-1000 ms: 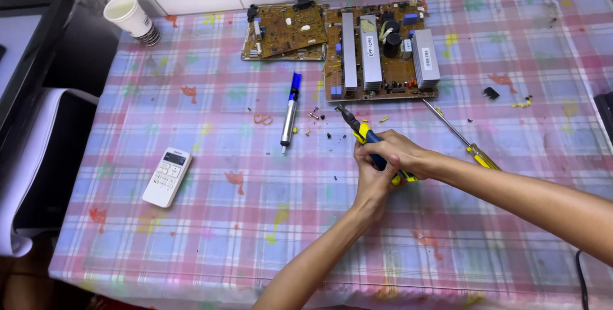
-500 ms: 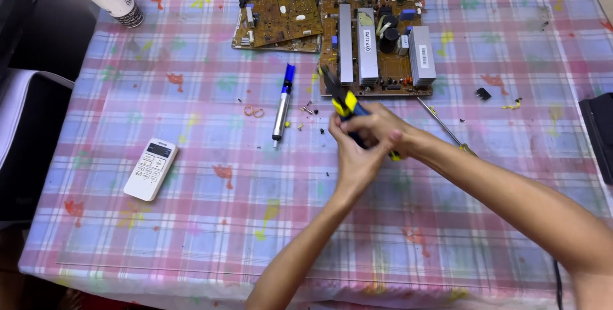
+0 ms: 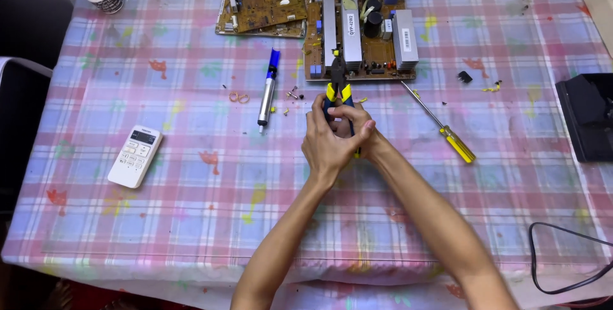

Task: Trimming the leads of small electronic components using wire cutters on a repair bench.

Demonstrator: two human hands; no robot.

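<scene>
Hands, left hand (image 3: 327, 144) and right hand (image 3: 355, 128) both clasped around one pliers (image 3: 338, 90), two circuit boards (image 3: 361, 29), one screwdriver (image 3: 440, 123)

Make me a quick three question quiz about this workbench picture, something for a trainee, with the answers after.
1. True or false: both hands grip the pliers.
2. Which lies nearest the left hand? A screwdriver, B remote control, C desoldering pump.
3. Where do the pliers' tips point?

Key: 1 true, the right hand too. 2 C. 3 At the near edge of the larger circuit board.
</scene>
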